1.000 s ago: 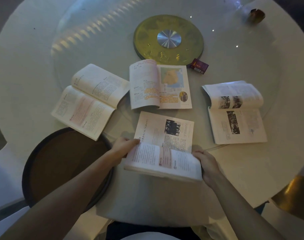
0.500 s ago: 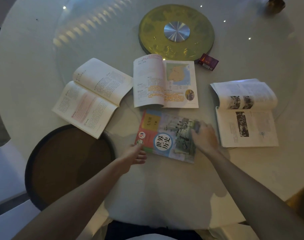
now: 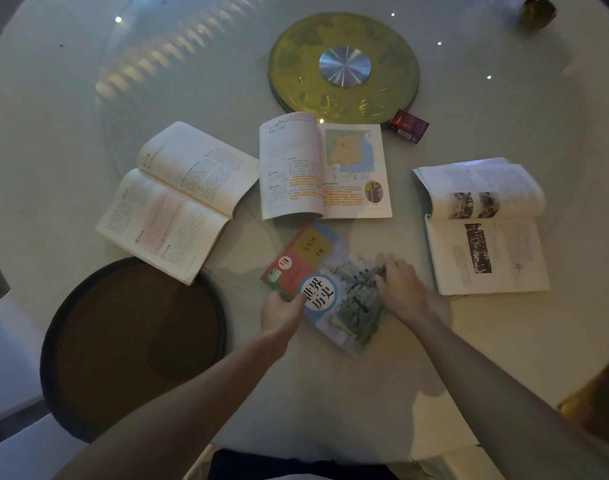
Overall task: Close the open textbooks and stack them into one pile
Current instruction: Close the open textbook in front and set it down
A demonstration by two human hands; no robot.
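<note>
A closed textbook [image 3: 325, 271] with a colourful cover lies near me on the round table, turned at an angle. My left hand [image 3: 281, 311] grips its near left edge. My right hand [image 3: 401, 289] rests on its right side, fingers spread and blurred. Three open textbooks lie beyond it: one at the left [image 3: 178, 199], one in the middle with a map page [image 3: 323, 168], one at the right with black-and-white photos [image 3: 483, 226].
A gold turntable disc [image 3: 344, 64] with a metal hub sits at the table's [image 3: 71, 98] centre, a small red box [image 3: 409, 126] beside it. A dark round stool [image 3: 129, 341] stands below the table edge at left. A small dark object [image 3: 537, 10] sits far right.
The near book went from open in both hands to closed flat on the table. Since half a second ago it has rotated, and my left hand has taken hold of its edge.
</note>
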